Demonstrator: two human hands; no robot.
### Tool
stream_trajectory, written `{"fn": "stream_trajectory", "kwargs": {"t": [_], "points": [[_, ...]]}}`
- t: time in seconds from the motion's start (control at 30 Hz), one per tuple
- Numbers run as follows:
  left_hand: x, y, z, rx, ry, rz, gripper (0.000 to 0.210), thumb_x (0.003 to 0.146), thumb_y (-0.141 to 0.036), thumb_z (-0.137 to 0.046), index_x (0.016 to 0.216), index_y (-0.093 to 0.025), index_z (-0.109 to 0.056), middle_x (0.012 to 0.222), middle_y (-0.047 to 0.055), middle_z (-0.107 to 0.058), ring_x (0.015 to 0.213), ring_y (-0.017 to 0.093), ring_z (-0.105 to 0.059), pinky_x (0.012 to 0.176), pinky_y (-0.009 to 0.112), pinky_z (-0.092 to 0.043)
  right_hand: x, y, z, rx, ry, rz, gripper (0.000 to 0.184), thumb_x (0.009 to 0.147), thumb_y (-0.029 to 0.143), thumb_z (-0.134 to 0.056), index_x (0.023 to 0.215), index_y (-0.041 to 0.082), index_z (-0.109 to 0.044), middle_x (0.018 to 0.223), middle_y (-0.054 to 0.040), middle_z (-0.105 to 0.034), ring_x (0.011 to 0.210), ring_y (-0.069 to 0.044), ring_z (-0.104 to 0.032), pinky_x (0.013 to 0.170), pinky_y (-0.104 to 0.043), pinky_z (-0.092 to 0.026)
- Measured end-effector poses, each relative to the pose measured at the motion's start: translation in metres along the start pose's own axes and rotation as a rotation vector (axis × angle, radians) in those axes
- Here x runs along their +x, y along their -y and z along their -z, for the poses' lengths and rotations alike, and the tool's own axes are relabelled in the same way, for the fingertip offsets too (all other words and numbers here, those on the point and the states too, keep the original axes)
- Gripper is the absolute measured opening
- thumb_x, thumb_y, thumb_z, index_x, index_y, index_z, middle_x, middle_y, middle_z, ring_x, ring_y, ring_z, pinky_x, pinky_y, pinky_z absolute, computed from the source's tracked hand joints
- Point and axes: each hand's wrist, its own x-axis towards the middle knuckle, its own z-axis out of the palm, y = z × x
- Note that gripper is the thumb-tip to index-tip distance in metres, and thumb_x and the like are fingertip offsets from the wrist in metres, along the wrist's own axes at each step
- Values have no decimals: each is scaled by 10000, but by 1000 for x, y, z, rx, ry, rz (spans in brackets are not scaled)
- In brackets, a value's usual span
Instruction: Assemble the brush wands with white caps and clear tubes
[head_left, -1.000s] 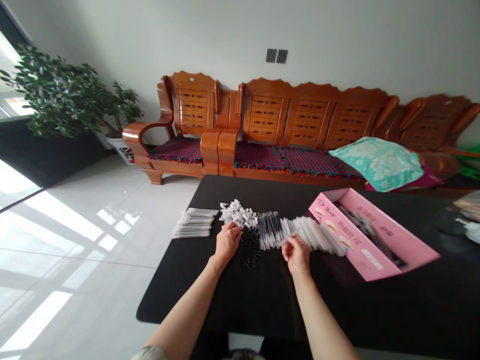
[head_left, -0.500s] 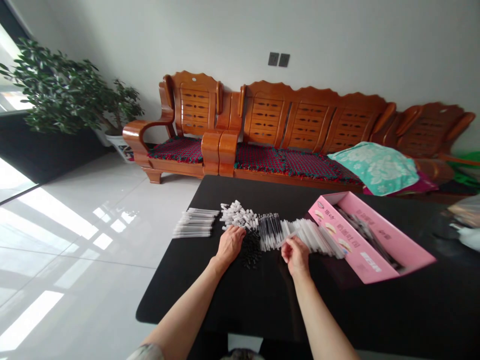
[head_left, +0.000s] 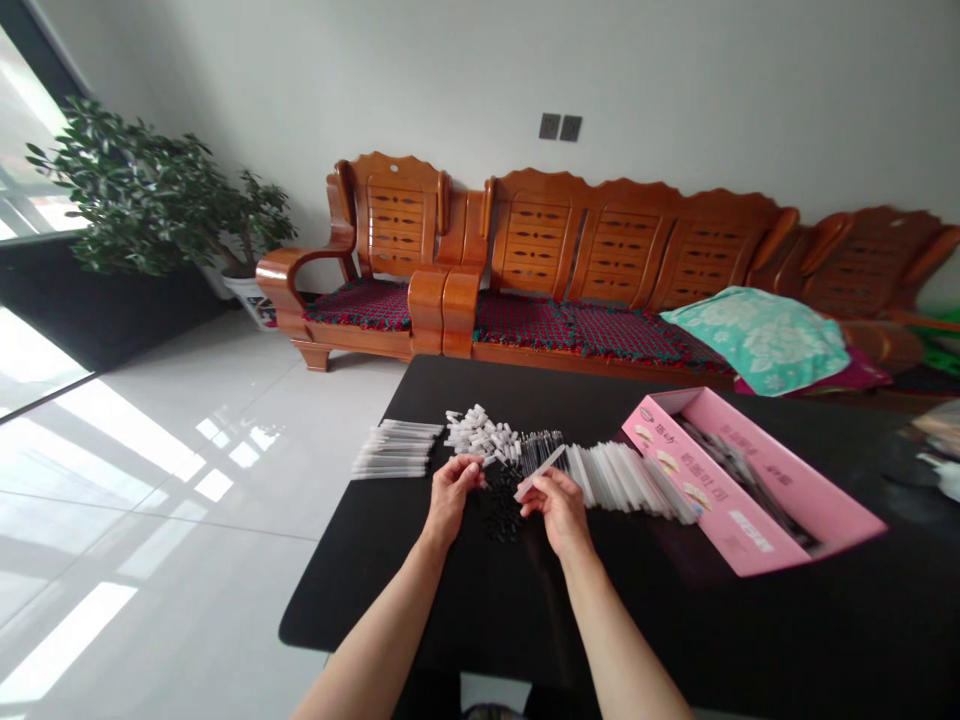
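Observation:
My left hand [head_left: 450, 496] pinches a small white pen cap [head_left: 490, 461] between thumb and fingertips. In my right hand [head_left: 559, 503] is a translucent pen barrel [head_left: 544, 468], held at a slant. Between the hands lies a heap of small black plugs [head_left: 502, 518], partly covered by my fingers. Just beyond is a pile of white caps [head_left: 480, 430]. A row of dark-filled pen refills [head_left: 534, 446] sits behind my right hand. Right of them, more translucent barrels [head_left: 626, 478] lie side by side. White pens [head_left: 397, 446] are lined up left of the caps.
An open pink box [head_left: 712, 492] with dark contents stands on the black table [head_left: 465, 620], to the right. Behind the table is a wooden sofa [head_left: 536, 235] bearing a teal cloth [head_left: 765, 340]. A potted plant [head_left: 150, 200] stands at the back left.
My left hand has lifted from the edge of the cap pile with a white cap. My right hand has brought a barrel leftward from the barrel row, closer to the left hand.

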Motion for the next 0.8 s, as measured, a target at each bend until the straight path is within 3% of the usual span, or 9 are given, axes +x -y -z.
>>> {"fn": "stream_trajectory", "kwargs": {"t": [0.17, 0.37, 0.47, 0.57, 0.67, 0.8], "points": [[-6, 3, 0, -216, 70, 113, 296, 727, -361, -781, 906, -139, -703, 738, 25, -689, 661, 119, -628, 723, 266, -511, -3, -5, -17, 30, -32, 2, 183, 673, 275, -745, 768, 149, -652, 662, -47, -734, 513, -166, -676, 416, -233, -554], [-6, 1, -2, -239, 104, 141, 285, 717, -320, -795, 899, -125, -695, 748, 43, -710, 661, 128, -649, 724, 275, -525, 2, -9, -28, 44, -58, 29, 171, 670, 254, -740, 747, 161, -620, 678, -47, -740, 547, -179, -697, 482, -263, -588], [-7, -1, -2, -197, 60, 103, 282, 725, -336, -781, 899, -132, -694, 727, 33, -697, 645, 134, -643, 692, 272, -521, 4, -11, -27, 35, -68, 30, 167, 668, 257, -731, 745, 162, -617, 659, -39, -733, 535, -175, -690, 492, -269, -591], [-7, -2, 2, -34, -92, -19, 256, 766, -366, -730, 896, -149, -694, 704, 16, -672, 609, 132, -616, 605, 241, -488, 6, -13, -21, -9, -119, 18, 163, 648, 253, -713, 739, 162, -613, 620, -29, -717, 487, -162, -661, 433, -247, -559], [-8, -5, 6, 325, -216, -153, 208, 829, -351, -651, 914, -169, -703, 737, 20, -664, 626, 136, -602, 584, 232, -459, 4, -16, -11, -74, -198, 21, 145, 632, 249, -684, 718, 158, -612, 558, -14, -687, 413, -135, -597, 339, -201, -472], [-10, -5, 5, 807, -239, -271, 141, 865, -249, -590, 842, -177, -710, 758, 22, -640, 662, 135, -585, 673, 246, -449, -1, -19, 0, -90, -215, 37, 121, 630, 247, -668, 685, 153, -615, 529, -10, -663, 385, -109, -544, 308, -173, -392]]}}
